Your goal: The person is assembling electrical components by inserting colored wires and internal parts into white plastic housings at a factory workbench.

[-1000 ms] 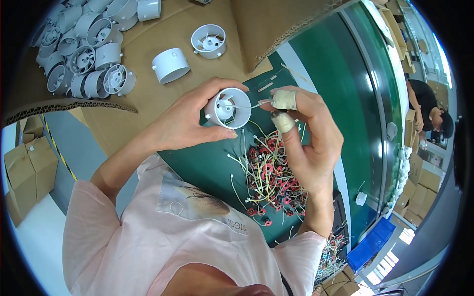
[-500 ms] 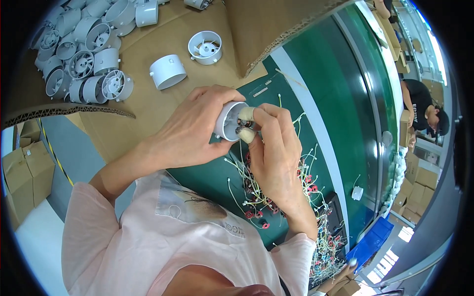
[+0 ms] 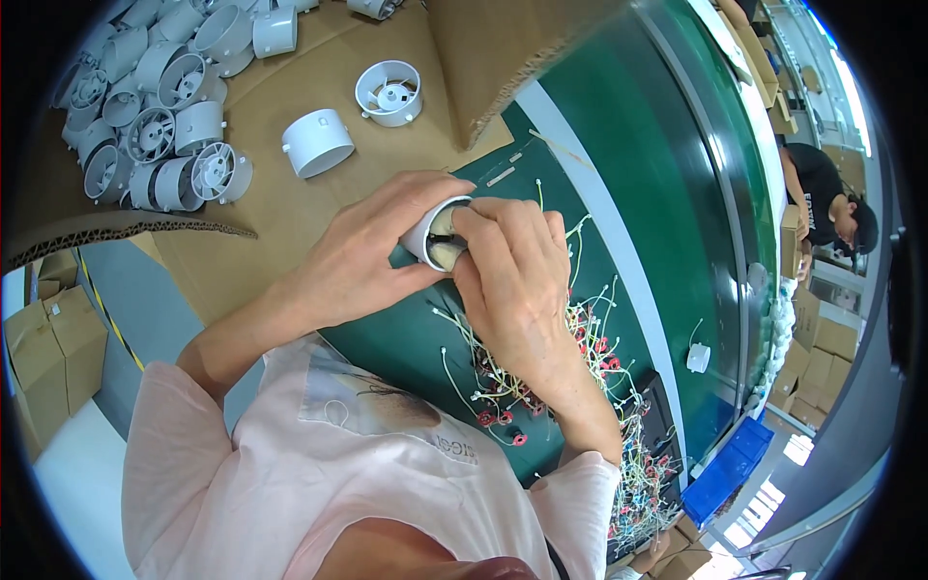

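Observation:
My left hand [image 3: 367,246] is wrapped around a white plastic fan housing [image 3: 418,240], its open end turned toward my right hand [image 3: 517,285]. Yellowish finger cots cover the right thumb and index finger, which pinch a small motor stator [image 3: 442,239] inside the housing. Only a dark bit of the stator shows between the fingertips. Below the right hand, several red-and-copper stators with white wires [image 3: 498,387] lie on the green tabletop [image 3: 387,338].
Two white housings, one on its side [image 3: 319,143] and one upright [image 3: 390,94], rest on the cardboard [image 3: 261,217]. Several more housings [image 3: 155,135] are piled at far left. A green conveyor [image 3: 667,164] runs along the right, carrying a white part [image 3: 698,358]. A blue bin [image 3: 727,471] and a co-worker [image 3: 826,198] are beyond.
My right thumb and index finger have pushed deeper into the housing with the stator, hiding its copper windings. Both hands have shifted slightly left.

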`<state>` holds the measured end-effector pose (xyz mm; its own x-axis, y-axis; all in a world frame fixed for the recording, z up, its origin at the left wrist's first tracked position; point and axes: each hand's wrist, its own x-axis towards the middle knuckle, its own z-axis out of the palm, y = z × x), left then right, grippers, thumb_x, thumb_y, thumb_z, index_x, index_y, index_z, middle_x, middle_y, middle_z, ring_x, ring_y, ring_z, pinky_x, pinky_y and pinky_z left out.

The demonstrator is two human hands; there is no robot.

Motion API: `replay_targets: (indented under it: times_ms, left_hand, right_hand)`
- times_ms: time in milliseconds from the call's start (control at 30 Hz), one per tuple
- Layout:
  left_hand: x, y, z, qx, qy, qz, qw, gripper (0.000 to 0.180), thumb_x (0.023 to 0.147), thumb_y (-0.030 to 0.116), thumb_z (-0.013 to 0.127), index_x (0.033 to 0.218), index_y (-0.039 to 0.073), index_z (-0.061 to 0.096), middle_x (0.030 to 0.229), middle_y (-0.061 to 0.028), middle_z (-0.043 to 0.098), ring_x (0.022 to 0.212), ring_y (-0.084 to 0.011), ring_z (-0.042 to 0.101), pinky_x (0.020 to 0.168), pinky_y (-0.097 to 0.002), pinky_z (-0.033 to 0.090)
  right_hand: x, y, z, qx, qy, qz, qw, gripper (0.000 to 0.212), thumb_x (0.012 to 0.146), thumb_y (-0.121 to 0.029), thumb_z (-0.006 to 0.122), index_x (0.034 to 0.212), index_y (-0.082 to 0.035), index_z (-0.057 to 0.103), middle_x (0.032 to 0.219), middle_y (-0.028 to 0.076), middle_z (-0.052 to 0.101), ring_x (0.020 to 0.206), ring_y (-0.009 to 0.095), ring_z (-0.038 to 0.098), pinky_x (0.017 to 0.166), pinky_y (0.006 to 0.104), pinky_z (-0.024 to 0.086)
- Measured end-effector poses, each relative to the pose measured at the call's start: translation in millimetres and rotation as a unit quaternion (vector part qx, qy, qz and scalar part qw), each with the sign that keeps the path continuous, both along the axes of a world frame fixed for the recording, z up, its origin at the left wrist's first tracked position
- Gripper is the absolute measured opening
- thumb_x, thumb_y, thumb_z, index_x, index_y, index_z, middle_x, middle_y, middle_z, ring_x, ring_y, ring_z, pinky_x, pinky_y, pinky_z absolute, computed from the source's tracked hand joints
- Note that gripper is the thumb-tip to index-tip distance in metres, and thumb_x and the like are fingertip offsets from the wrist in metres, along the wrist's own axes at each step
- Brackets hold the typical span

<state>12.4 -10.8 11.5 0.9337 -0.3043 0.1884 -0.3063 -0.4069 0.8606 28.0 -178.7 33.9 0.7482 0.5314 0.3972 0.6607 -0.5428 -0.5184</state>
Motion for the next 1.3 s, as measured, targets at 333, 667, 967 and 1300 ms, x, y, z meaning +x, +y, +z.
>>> replay_targets:
  times_ms: [333,667,967,1300]
  left_hand:
    - [-3,-3,-6,-0.065,0.005,0.011,0.998,0.059,0.067,0.005,0.074,0.120,0.007,0.050,0.117,-0.0109,0.055,0.105,-0.0270,0.055,0.085,-0.0342,0.047]
    - [-1,-10,-4,-0.042,0.016,0.002,0.999,0.061,0.065,0.006,0.076,0.120,0.004,0.051,0.119,-0.0122,0.052,0.112,-0.0253,0.050,0.090,-0.0342,0.044]
    - [38,17,-3,0.324,-0.163,0.146,0.921,0.050,0.071,0.017,0.071,0.116,0.009,0.050,0.111,-0.0147,0.049,0.092,-0.0304,0.055,0.086,-0.0386,0.041]
    - [36,3,-12,0.388,-0.203,0.067,0.897,0.022,0.069,0.009,0.063,0.089,0.005,0.055,0.109,-0.0141,0.050,0.086,-0.0261,0.054,0.088,-0.0415,0.038]
  right_hand:
    - [0,-6,6,0.016,0.058,-0.039,0.997,0.030,0.065,0.008,0.064,0.093,-0.001,0.060,0.098,0.012,0.056,0.086,0.026,0.056,0.075,0.0356,0.044]
    - [6,-15,-1,0.090,0.275,-0.032,0.957,0.026,0.073,0.010,0.059,0.098,0.002,0.057,0.101,0.013,0.061,0.092,0.022,0.062,0.079,0.0304,0.050]
    - [87,-161,-36,0.048,0.233,-0.262,0.935,0.019,0.084,0.001,0.053,0.103,0.000,0.057,0.092,0.006,0.062,0.084,0.011,0.058,0.078,0.0249,0.045]
    - [-2,-75,5,-0.151,0.127,0.025,0.980,0.027,0.069,0.003,0.060,0.095,-0.003,0.058,0.087,0.010,0.058,0.076,0.029,0.057,0.065,0.0345,0.047]
